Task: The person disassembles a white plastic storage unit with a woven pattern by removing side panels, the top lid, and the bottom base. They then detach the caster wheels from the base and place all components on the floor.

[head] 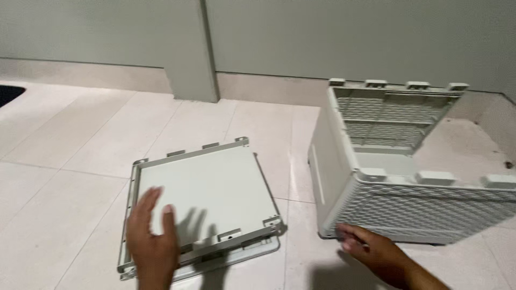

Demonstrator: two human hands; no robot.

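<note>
- The left hand (153, 236) lies flat with fingers spread on the near edge of a pale flat panel (209, 193); its grip is wide and holds nothing.
- The panel lies on the tiled floor (64, 156), stacked on another like it.
- The right hand (373, 249) touches the lower near corner of a pale crate (408, 209) with loose fingertips, clasping nothing.
- The crate stands just right of the panel, its lattice side flap (392, 115) raised.
</note>
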